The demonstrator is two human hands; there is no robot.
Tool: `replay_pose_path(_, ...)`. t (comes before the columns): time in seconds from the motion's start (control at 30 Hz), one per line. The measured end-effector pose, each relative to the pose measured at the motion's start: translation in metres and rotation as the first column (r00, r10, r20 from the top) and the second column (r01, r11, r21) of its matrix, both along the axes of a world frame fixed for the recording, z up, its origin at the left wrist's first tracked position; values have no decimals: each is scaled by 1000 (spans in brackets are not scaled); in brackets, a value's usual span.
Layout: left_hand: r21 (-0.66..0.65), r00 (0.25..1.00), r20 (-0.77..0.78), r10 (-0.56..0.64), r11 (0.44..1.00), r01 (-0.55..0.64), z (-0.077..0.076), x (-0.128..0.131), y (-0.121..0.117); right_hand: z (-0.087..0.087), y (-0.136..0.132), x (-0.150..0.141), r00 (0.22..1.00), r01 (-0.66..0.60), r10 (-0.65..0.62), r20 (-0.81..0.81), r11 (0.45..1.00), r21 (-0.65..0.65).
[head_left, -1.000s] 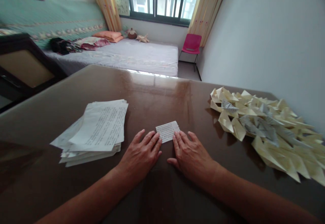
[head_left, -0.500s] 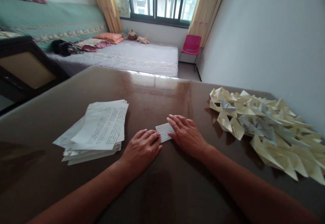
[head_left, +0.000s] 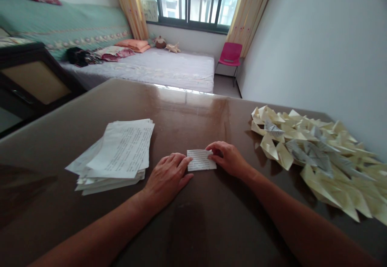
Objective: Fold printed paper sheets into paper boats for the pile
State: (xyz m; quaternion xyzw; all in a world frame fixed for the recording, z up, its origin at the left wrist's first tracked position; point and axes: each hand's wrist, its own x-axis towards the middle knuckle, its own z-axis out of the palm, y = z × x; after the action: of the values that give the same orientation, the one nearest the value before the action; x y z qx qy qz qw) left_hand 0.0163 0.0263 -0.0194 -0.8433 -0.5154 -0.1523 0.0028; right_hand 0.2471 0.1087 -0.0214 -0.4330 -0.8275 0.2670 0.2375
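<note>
On the brown surface (head_left: 181,126), a small printed paper (head_left: 199,162), seemingly folded, lies between the left hand (head_left: 169,172) and the right hand (head_left: 226,158). The left is palm down, fingers loosely extended, tips at the paper's left edge. The right has thumb and forefinger narrowed at the far right corner; whether they pinch it cannot be told. It should be light, easily creased and torn, best held by its edges.

Cannot read the finely printed folded paper (head_left: 198,162) or fully see its upper right corner behind the right fingers (head_left: 218,145). See paper shapes (head_left: 316,154) cut by the right edge, the window (head_left: 173,1) by the top.
</note>
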Motion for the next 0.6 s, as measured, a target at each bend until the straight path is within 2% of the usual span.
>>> replay_pose_path(0.23, 39, 988, 149, 28, 999, -35, 3, -5, 4, 5, -1, -3, 936, 65, -105, -335, 990, -128)
replay_pose_path(0.37, 135, 956, 266, -127, 986, 94, 10, -4, 4, 16, -9, -8, 901, 99, -155, -405, 983, -156)
replay_pose_path(0.47, 154, 888, 394, -238, 969, 191, 12, 0, 1, 23, -17, -12, 878, 140, -199, -437, 977, -163)
replay_pose_path(0.53, 125, 846, 495, -198, 980, 156, 11, 3, -2, 25, -20, -15, 856, 98, -193, -479, 972, -215)
replay_pose_path(0.6, 64, 824, 558, -99, 995, 76, 10, 4, -3, 22, -21, -17, 842, 9, -157, -517, 961, -278)
